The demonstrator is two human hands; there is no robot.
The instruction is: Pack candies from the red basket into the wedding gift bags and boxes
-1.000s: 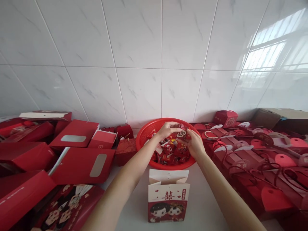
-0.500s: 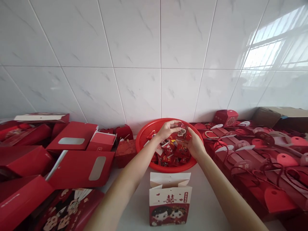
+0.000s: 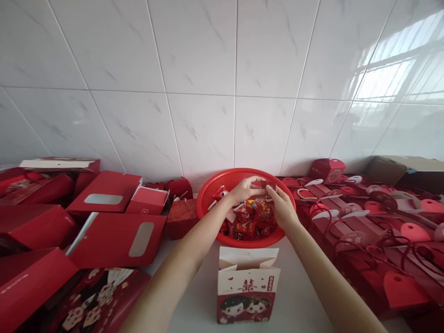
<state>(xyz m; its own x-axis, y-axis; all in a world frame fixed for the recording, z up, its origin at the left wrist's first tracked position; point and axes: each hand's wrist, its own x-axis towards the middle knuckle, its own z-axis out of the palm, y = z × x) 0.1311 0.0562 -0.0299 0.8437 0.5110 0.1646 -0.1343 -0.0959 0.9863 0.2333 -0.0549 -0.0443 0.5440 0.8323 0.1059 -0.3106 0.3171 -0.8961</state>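
A red plastic basket (image 3: pixel 208 210) stands against the wall, with red-wrapped candies (image 3: pixel 246 226) piled inside. Over its right half, my left hand (image 3: pixel 244 190) curls thumb and fingers around a dark red wrapper, partly hidden. My right hand (image 3: pixel 286 210) comes in from the other side, its fingers closed on a small wrapped candy (image 3: pixel 269 198). The fingertips of both hands are close together. In front of the basket a cream and dark red gift box (image 3: pixel 247 293), printed with two cartoon faces, stands upright with its top flaps open.
Red boxes (image 3: pixel 116 240) lie heaped on the left. Several closed red gift boxes with cord handles (image 3: pixel 360 231) cover the right side. A brown cardboard box (image 3: pixel 388 171) sits at the far right, and a tiled wall (image 3: pixel 201 129) rises behind.
Both hands have shifted slightly; the wrapper's cream label, plain between them before, is now mostly covered by the fingers. The view has moved a little.
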